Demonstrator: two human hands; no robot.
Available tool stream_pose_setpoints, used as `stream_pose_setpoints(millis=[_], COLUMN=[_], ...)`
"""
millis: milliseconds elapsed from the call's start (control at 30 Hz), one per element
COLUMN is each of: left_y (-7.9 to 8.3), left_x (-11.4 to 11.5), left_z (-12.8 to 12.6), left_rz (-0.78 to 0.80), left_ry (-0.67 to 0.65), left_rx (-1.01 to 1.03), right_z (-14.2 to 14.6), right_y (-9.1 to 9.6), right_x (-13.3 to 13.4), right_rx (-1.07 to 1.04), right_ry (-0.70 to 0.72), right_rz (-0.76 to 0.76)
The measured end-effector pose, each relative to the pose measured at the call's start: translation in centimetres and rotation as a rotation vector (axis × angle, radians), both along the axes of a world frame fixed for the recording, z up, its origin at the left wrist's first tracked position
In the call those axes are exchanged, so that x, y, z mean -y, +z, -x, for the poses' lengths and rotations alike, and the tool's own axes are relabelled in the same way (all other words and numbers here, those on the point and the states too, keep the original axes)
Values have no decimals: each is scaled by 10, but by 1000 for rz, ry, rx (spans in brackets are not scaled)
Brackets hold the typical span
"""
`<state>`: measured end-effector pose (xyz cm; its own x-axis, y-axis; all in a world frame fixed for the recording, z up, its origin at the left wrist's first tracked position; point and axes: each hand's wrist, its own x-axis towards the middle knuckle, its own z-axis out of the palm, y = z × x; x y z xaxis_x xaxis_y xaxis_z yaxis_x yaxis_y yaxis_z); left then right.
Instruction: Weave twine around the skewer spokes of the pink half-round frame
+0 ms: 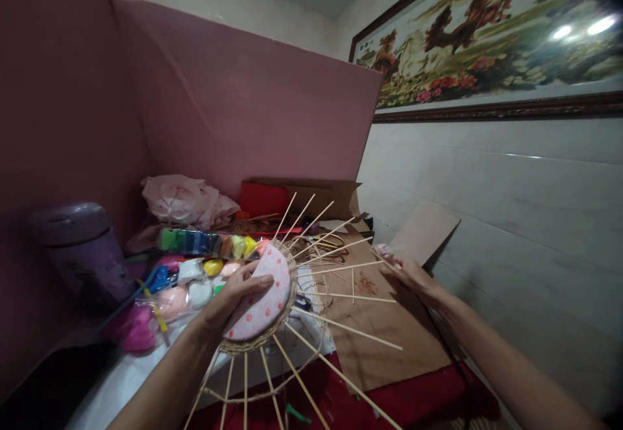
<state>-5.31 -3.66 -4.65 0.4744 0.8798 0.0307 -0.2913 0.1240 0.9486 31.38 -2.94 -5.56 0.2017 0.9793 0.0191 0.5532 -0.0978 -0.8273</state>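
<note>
My left hand grips a half-round woven piece, thumb on its front and fingers partly hidden behind. Pale cloth with small orange-red flowers covers its flat face. Thin wooden sticks fan out from its curved woven edge, and a twisted strand crosses the lower ones. Off to the right, near the tips of the sticks, my right hand is closed around something small that I cannot make out. A dark cord hangs below that hand.
A brown board lies on the table over red cloth. Bagged coloured clay and loose packets spread at left, beside a purple lidded container. Pink panels stand behind; a tiled wall closes the right.
</note>
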Motion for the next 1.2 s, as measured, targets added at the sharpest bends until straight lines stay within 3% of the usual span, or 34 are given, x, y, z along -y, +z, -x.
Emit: stream_pose_setpoints(millis=[100, 200, 333, 433, 600, 767, 1200], left_y=[-1, -1, -1, -2, -3, -7, -4], left_x=[1, 4, 6, 6, 6, 4, 6], left_z=[-2, -5, -9, -11, -12, -13, -13], left_rz=[-12, 3, -4, -26, -52, -95, -94], left_ry=[-20, -18, -16, -36, -27, -28, -46], left_rx=[-44, -96, -139, -175, -234, -211, -224], right_z=[-6, -1, 21, 42, 74, 95, 104], right_y=[21, 60, 112, 132, 134, 133, 133], right_x=[10, 28, 57, 70, 64, 53, 43], right_rx=[-386, -543, -471, -283, 1, 88, 243], right_ry=[-103, -25, 135, 267, 411, 381, 426], right_rz=[-158, -229, -253, -174, 99, 195, 193])
